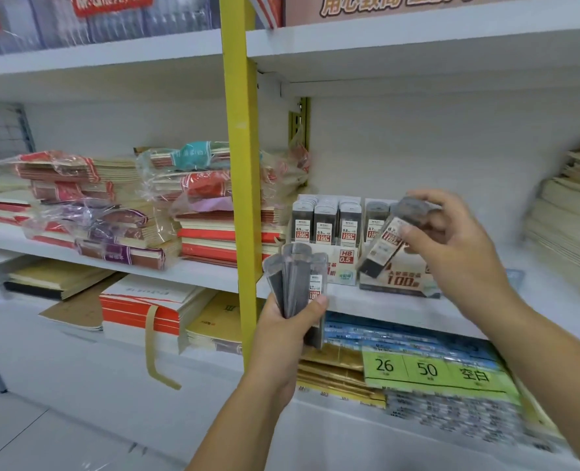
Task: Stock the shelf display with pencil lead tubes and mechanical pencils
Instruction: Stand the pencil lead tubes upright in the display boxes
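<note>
My left hand (290, 329) grips a fanned bunch of several dark pencil lead tubes (297, 280), held upright in front of the middle shelf. My right hand (452, 246) pinches one or two more lead tubes (389, 241), tilted, just above the right display box (401, 277). The left display box (326, 229), marked HB 0.5, stands beside it with rows of upright tubes. Both boxes sit on the white middle shelf (384, 304). I see no mechanical pencils.
A yellow upright post (242, 171) divides the shelving just left of the boxes. Wrapped notebook stacks (111, 205) fill the shelf to the left, and cream paper stacks (567, 215) lie at the far right. Below are packs with a green 26/50 label (431, 370).
</note>
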Tool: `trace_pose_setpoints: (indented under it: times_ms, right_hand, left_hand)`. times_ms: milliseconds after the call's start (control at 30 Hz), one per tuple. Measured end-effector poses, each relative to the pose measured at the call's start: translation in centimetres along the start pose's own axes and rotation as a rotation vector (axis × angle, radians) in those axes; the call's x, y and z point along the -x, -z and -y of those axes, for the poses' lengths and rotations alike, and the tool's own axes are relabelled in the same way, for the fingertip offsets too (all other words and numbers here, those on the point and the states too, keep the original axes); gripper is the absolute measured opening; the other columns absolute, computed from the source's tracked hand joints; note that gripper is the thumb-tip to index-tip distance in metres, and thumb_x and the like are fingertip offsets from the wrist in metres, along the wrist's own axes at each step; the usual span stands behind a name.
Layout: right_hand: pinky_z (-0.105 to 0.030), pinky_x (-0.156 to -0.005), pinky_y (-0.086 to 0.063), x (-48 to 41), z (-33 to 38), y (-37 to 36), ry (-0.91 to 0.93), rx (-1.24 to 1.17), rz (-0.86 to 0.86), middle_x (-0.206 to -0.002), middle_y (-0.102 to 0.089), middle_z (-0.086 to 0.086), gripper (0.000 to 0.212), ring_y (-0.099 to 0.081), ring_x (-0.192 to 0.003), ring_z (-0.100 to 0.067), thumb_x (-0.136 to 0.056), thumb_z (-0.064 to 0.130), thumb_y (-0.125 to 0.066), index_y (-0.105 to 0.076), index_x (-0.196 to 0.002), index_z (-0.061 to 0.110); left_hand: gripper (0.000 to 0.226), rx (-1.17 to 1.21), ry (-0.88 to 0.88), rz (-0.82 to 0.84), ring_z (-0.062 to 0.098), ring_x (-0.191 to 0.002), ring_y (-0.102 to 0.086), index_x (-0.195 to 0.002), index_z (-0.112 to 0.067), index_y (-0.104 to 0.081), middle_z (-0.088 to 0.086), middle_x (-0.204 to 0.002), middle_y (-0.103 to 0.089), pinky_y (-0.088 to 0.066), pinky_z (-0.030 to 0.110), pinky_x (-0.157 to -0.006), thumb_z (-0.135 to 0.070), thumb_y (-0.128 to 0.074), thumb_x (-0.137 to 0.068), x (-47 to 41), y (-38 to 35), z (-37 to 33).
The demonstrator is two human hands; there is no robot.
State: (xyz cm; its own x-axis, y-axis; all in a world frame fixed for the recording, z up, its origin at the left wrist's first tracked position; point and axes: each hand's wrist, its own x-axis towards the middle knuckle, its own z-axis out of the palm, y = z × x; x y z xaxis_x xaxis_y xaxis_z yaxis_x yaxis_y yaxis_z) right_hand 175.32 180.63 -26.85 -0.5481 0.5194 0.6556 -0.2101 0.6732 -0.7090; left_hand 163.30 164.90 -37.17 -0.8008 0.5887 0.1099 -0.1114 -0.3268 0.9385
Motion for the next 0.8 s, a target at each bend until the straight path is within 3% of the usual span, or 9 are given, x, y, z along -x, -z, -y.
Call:
trace_pose_setpoints:
  times_ms: [67,200,333,500,600,700,800]
  right_hand:
    - [-0.017,-0.065,-0.054,-3.3,0.8,1.4,0.091,0.117,-0.037,-0.091,-0.071,0.013,0.039,-0.068,-0.079,0.0,-0.089,0.018,-0.068,-0.054,-0.098,0.054]
    - [-0.008,-0.055,-0.047,-7.4,0.3,1.5,0.129,0.374,0.053,-0.093,-0.063,0.016,0.036,-0.066,-0.075,-0.001,-0.086,0.015,-0.071,-0.054,-0.099,0.044]
    - [-0.021,-0.062,-0.053,-8.6,-1.4,0.2,0.142,0.529,0.177,-0.092,-0.061,0.015,0.031,-0.064,-0.078,-0.005,-0.086,0.015,-0.07,-0.053,-0.101,0.037]
    - [-0.019,-0.061,-0.042,-9.3,-2.7,-0.6,0.169,0.635,0.195,-0.091,-0.058,0.017,0.038,-0.058,-0.079,0.0,-0.085,0.018,-0.071,-0.045,-0.104,0.04]
    - [-0.026,-0.07,-0.035,-9.5,-3.7,-1.0,0.246,0.84,0.181,-0.094,-0.05,0.011,0.025,-0.048,-0.093,-0.01,-0.084,0.029,-0.072,-0.054,-0.099,0.038]
    - [-0.03,-0.076,-0.033,-9.3,-3.8,-0.9,0.231,0.96,0.154,-0.098,-0.043,0.006,0.023,-0.034,-0.098,-0.011,-0.088,0.032,-0.067,-0.066,-0.111,0.031]
    - [-0.024,-0.082,-0.034,-7.9,-3.0,-0.7,0.241,0.908,0.121,-0.102,-0.044,0.007,0.033,-0.038,-0.099,-0.007,-0.094,0.031,-0.058,-0.061,-0.127,0.027]
  left_hand:
    - [0.053,0.025,-0.044,0.016,0.008,-0.085,-0.071,-0.116,-0.039,-0.065,-0.01,-0.096,-0.076,-0.055,0.025,-0.065,-0.042,-0.081,-0.066,-0.7,-0.1,-0.8]
    - [0.057,0.046,-0.107,0.037,0.006,-0.09,-0.073,-0.118,-0.039,-0.064,-0.009,-0.103,-0.077,-0.059,0.025,-0.071,-0.042,-0.08,-0.063,-1.9,-0.2,-1.2]
    - [0.059,0.046,-0.123,0.036,0.009,-0.098,-0.073,-0.119,-0.04,-0.063,-0.009,-0.106,-0.077,-0.061,0.03,-0.08,-0.042,-0.08,-0.062,-2.6,-0.4,-1.0]
    - [0.06,0.026,-0.12,0.027,0.006,-0.098,-0.072,-0.117,-0.043,-0.063,-0.014,-0.105,-0.076,-0.06,0.038,-0.089,-0.045,-0.079,-0.06,-2.8,-0.6,-0.9]
    - [0.059,0.009,-0.109,0.001,0.013,-0.101,-0.071,-0.112,-0.045,-0.064,-0.017,-0.101,-0.076,-0.059,0.043,-0.092,-0.049,-0.08,-0.056,-2.7,-0.7,-0.8]
    - [0.058,-0.003,-0.1,0.001,0.015,-0.106,-0.07,-0.108,-0.047,-0.066,-0.015,-0.102,-0.076,-0.057,0.047,-0.096,-0.052,-0.082,-0.052,-2.6,-0.7,-0.7]
    - [0.051,-0.027,-0.102,0.028,0.012,-0.102,-0.072,-0.103,-0.053,-0.067,-0.014,-0.104,-0.076,-0.058,0.044,-0.093,-0.049,-0.083,-0.055,-2.3,-0.8,-0.8]
